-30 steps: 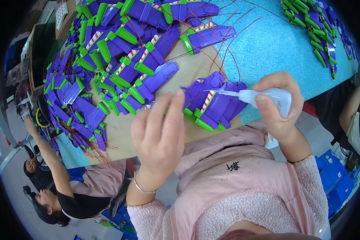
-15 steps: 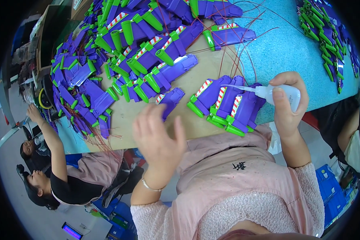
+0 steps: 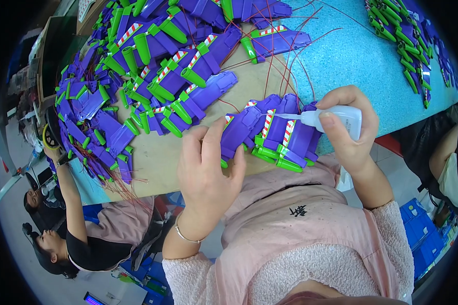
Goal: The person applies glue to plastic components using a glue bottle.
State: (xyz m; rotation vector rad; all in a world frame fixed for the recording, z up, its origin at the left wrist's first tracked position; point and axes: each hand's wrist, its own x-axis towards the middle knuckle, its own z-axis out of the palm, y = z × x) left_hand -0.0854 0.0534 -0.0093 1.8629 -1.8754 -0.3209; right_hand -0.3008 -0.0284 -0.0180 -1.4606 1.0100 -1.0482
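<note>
My left hand [image 3: 206,170] is closed on the near end of a purple plastic wing piece [image 3: 241,126], thumb below and fingers over its striped edge. This piece meets or overlaps a small group of similar pieces [image 3: 304,142] with green tube-shaped ends and red-and-white strips. In my right hand [image 3: 353,145] is a translucent white squeeze bottle [image 3: 345,121], tilted on its side. Its long thin nozzle points left across the group, with the tip close to the held piece; whether it touches cannot be made out.
A large heap of purple and green pieces [image 3: 152,48] with thin red wires covers the table's left and far side. Another pile [image 3: 404,40] lies far right on the blue tabletop [image 3: 336,61]. A co-worker's arm [image 3: 71,190] reaches in at the left.
My left hand has taken hold of the wing piece and moved it right, against the group. The bottle has shifted left and slightly down, bringing its nozzle near that piece.
</note>
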